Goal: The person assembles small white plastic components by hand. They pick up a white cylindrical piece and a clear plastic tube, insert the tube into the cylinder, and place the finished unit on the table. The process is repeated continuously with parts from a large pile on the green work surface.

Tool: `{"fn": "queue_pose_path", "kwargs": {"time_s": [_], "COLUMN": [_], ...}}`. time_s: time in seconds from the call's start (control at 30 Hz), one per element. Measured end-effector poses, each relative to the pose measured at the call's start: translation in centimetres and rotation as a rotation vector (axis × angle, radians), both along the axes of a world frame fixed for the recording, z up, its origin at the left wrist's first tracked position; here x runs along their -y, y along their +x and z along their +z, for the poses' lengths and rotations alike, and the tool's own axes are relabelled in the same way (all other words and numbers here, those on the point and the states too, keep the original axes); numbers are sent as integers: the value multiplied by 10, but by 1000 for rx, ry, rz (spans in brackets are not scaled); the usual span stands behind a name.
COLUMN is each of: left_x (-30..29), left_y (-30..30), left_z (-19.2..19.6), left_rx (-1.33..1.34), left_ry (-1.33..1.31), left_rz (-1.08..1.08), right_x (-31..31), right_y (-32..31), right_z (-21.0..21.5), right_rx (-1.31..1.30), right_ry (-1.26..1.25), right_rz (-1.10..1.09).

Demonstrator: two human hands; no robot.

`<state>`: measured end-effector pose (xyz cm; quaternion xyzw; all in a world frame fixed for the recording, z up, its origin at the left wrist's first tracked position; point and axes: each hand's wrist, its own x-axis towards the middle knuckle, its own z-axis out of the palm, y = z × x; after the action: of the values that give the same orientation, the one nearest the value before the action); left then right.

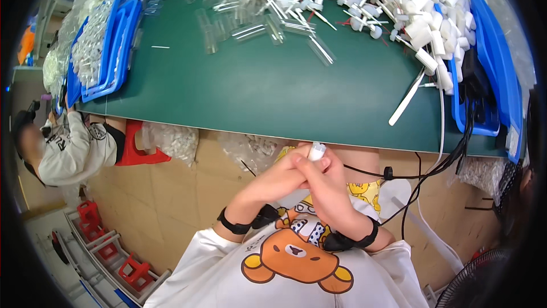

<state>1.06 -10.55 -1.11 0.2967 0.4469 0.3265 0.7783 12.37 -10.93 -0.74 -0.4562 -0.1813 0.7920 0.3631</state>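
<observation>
Fingers of the left hand [289, 170] and right hand [327, 181] clasp a small white tube [317, 152], just off the near edge of the table [239, 91]. Steady, light pressure should suit its smooth, rounded sides. Across the table lie glassy clear tubes [249, 33] and, farther right, matte white caps [421, 38].

Tubes [249, 31] on table [256, 91], left of caps [421, 37]
</observation>
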Motion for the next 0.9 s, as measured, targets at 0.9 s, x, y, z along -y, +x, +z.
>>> {"fn": "queue_pose_path", "kwargs": {"time_s": [0.9], "left_x": [11], "left_y": [-82], "left_z": [-128], "left_rx": [-983], "left_ry": [218], "left_rz": [-553], "right_x": [-68], "right_y": [66], "right_z": [78], "right_rx": [688], "right_ry": [743], "right_rz": [163]}}
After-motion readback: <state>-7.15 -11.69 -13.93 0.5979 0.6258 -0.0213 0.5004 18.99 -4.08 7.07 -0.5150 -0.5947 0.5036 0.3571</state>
